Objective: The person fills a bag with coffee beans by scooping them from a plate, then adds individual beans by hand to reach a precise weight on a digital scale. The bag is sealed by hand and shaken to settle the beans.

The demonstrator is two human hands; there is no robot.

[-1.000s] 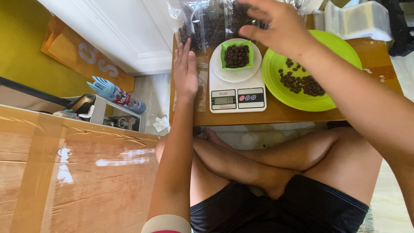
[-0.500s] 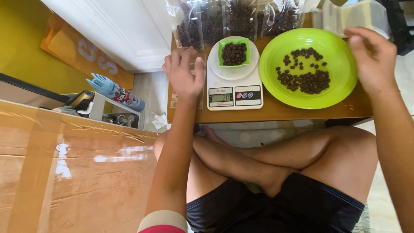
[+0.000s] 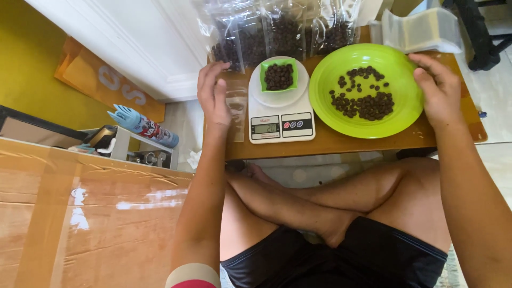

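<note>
I sit cross-legged at a low wooden table (image 3: 341, 143). A white kitchen scale (image 3: 281, 118) carries a small green square cup (image 3: 278, 76) filled with dark brown beans. To its right a large lime-green plate (image 3: 330, 80) holds scattered dark beans (image 3: 365, 101). My left hand (image 3: 213, 96) rests flat on a clear plastic pouch (image 3: 236, 106) just left of the scale, fingers apart. At the plate's right rim is my right hand (image 3: 437, 90), fingers curled loosely, with nothing visible in it.
Clear bags of dark beans (image 3: 277, 32) stand along the table's back edge. A stack of empty pouches (image 3: 421, 29) lies at the back right. A taped cardboard box (image 3: 80, 213) fills the left foreground, with a spray can (image 3: 141, 125) and small items beyond it.
My right hand came back from the bean bags, across the plate to its right rim. The left hand stayed beside the scale. The camera view shifted slightly.
</note>
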